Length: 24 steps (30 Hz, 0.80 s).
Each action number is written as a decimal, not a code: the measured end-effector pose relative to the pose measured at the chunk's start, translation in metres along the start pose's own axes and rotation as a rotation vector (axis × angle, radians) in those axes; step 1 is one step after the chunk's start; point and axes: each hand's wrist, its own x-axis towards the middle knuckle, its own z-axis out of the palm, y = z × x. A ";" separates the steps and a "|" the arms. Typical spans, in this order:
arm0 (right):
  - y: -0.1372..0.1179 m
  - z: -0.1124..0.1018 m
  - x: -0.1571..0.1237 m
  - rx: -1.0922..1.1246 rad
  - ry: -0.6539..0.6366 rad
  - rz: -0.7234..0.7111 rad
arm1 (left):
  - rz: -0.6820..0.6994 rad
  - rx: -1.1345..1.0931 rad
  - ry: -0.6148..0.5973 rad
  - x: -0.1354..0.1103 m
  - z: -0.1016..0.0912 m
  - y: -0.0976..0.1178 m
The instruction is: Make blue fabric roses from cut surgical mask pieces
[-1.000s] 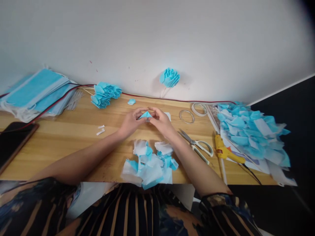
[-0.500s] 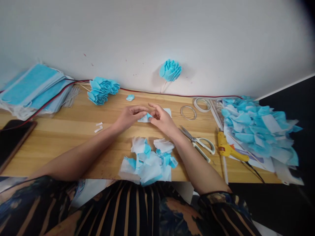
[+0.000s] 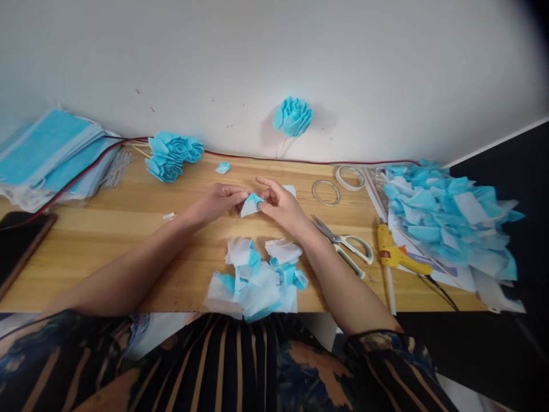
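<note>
Over the middle of the wooden table [image 3: 107, 240], my left hand [image 3: 217, 201] and my right hand [image 3: 281, 205] meet, both pinching a small blue-and-white folded fabric piece [image 3: 251, 203] between their fingertips. Just behind my right hand lies a white square piece [image 3: 290, 189]. A heap of cut blue and white fabric squares [image 3: 257, 280] sits at the table's near edge, between my forearms.
White-handled scissors [image 3: 347, 246] and a yellow glue gun [image 3: 397, 254] lie to the right, with tape rolls [image 3: 326, 191] behind them. A big pile of blue pieces [image 3: 446, 217] is far right. Blue fabric flowers [image 3: 169, 155], a mask stack [image 3: 51, 154], a wall flower [image 3: 293, 116] and a phone [image 3: 17, 243].
The folded piece has turned between my fingertips: a blue triangle a second ago, now showing a white underside. My hands stayed close together at the same spot; the view tilted slightly.
</note>
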 end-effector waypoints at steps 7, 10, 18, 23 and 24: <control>-0.006 -0.001 -0.002 -0.039 -0.013 0.001 | 0.002 0.016 -0.022 0.001 0.001 -0.003; -0.009 -0.001 -0.003 -0.037 -0.018 -0.002 | -0.028 0.012 0.016 0.002 0.004 -0.005; -0.008 0.000 -0.003 -0.032 -0.027 0.006 | -0.050 -0.026 0.071 0.003 0.009 -0.006; -0.008 -0.002 -0.003 0.053 -0.070 0.014 | -0.032 -0.038 0.133 0.004 0.010 -0.006; -0.008 -0.002 -0.004 0.071 -0.076 0.019 | -0.028 -0.044 0.149 0.004 0.010 -0.006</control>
